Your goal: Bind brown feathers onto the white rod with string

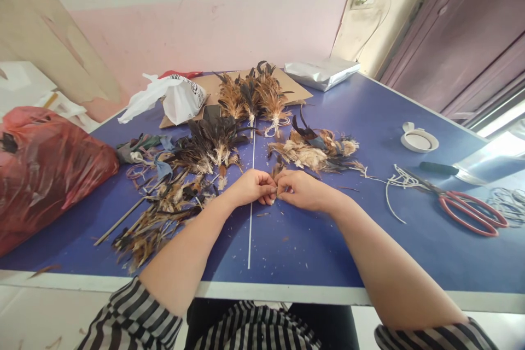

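My left hand [255, 186] and my right hand [298, 188] meet over the blue table, fingers pinched together. A small brown feather [278, 165] sticks up behind the fingertips, and a pale end shows below them; the fingers hide most of it. Left of my hands lie dark feathers [209, 142] with fluffy bases and a loose heap of brown feathers [159, 219]. Beyond them, brown feather bundles [268, 95] tied with white string rest on cardboard. A tan feather bundle [311, 150] lies just past my right hand.
Red-handled scissors [471, 210], white string [404, 179], a dark-handled knife [441, 168] and a tape roll [419, 140] lie at right. A red plastic bag [53, 169] bulges at left. Behind are a white bag [182, 98] and a silver package [322, 74].
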### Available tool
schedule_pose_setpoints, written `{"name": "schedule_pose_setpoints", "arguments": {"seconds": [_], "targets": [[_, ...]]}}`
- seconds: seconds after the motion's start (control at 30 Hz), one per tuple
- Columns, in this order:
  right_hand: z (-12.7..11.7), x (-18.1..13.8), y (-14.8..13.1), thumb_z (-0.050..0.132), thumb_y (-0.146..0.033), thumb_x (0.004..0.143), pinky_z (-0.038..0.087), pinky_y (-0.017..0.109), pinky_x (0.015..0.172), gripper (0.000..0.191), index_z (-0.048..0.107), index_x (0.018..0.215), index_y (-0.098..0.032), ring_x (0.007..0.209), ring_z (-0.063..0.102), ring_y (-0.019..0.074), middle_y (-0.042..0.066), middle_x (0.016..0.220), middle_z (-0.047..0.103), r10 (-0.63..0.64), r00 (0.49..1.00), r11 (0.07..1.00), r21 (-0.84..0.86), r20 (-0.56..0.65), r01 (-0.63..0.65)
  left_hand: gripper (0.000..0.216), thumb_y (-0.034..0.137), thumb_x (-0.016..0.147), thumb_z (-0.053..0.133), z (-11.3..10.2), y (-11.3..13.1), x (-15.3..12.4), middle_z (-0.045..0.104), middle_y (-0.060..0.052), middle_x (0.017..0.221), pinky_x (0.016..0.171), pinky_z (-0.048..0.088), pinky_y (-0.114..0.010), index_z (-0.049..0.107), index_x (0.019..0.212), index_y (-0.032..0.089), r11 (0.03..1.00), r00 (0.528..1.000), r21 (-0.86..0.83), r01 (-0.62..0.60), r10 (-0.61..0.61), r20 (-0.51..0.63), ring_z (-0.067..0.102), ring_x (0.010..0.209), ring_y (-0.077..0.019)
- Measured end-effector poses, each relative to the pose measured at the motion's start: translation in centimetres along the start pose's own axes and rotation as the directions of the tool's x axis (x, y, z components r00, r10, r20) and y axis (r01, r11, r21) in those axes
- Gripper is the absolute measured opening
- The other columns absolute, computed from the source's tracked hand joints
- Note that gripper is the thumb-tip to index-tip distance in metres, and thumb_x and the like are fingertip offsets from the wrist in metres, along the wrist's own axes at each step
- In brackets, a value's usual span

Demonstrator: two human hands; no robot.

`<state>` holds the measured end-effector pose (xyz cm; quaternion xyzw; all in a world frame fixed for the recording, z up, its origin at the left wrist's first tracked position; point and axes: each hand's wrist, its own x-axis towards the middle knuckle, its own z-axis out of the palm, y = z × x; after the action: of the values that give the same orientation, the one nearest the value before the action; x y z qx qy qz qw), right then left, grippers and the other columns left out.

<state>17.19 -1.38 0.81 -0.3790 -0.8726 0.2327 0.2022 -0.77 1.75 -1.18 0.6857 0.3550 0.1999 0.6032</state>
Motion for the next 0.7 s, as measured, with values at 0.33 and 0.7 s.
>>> {"name": "schedule_pose_setpoints", "arguments": {"seconds": [0.33, 0.7], "targets": [[-0.3, 0.1, -0.4, 0.053, -0.022, 0.073, 0.036, 0.023, 0.063, 0.012, 0.061, 0.066, -0.015, 0.067, 0.050, 0.0123, 0.003, 0.070, 0.055, 0.122, 0.983, 0.981, -0.135, -0.134, -0.141, 0.029, 0.037, 0.068, 0.062, 0.5, 0.5, 0.0, 0.062, -0.006, 0.060, 0.054, 0.049, -0.023, 0.060, 0.070, 0.007, 0.999, 0.999, 0.031, 0.035, -0.034, -0.015, 0.059, 0.052, -0.0110], [0.9, 1.0, -0.6, 0.056, -0.026, 0.067, 0.035, 0.021, 0.057, 0.014, 0.061, 0.060, -0.016, 0.061, 0.049, 0.0102, 0.000, 0.067, 0.059, 0.352, 0.883, 0.935, 0.158, -0.311, -0.317, 0.028, 0.034, 0.068, 0.062, 0.4, 0.2, 0.0, 0.064, -0.008, 0.062, 0.058, 0.050, -0.025, 0.064, 0.069, 0.006, 0.999, 1.000, 0.033, 0.004, -0.004, 0.003, 0.059, 0.053, -0.0113]]}}
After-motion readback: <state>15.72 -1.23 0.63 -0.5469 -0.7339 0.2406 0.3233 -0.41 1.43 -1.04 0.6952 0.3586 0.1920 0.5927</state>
